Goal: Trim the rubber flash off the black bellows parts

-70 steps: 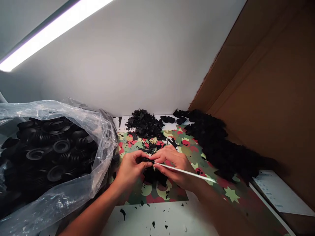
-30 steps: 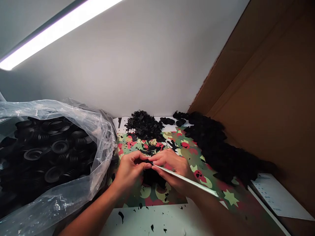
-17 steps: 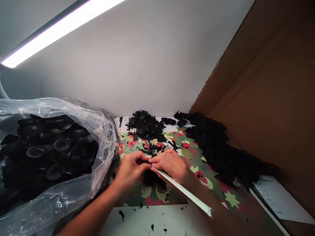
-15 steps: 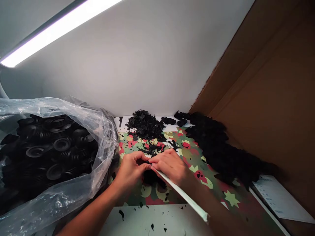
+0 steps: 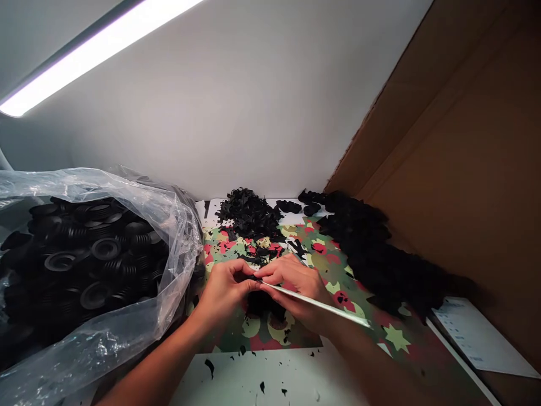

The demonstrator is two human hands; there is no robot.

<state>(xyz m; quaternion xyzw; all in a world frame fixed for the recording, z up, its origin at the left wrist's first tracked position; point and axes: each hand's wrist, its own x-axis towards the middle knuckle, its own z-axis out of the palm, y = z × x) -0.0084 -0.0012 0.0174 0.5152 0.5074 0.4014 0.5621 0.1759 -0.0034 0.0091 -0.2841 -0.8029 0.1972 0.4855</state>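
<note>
Near the middle, my left hand [image 5: 226, 287] is closed, its thumb and forefinger pinching a small black piece [image 5: 255, 278] that is mostly hidden. My right hand [image 5: 296, 287] meets it fingertip to fingertip and is wrapped round a thin white stick-like tool [image 5: 325, 306]. The tool's tip lies at the black piece, and its far end points to the lower right. Beneath the hands, more black material [image 5: 266, 306] rests on a patterned sheet [image 5: 274, 343]. Behind them stands a heap of black scraps [image 5: 249, 214].
On the left, a clear plastic bag [image 5: 180, 248] holds many black ribbed round parts [image 5: 105, 248]. A long dark pile [image 5: 376, 254] lies along a cardboard wall [image 5: 465, 169] on the right. A white printed paper [image 5: 482, 338] is at lower right.
The white tool has swung, its far end now higher and farther right. My right hand has turned slightly with it, while my left hand keeps nearly the same place.
</note>
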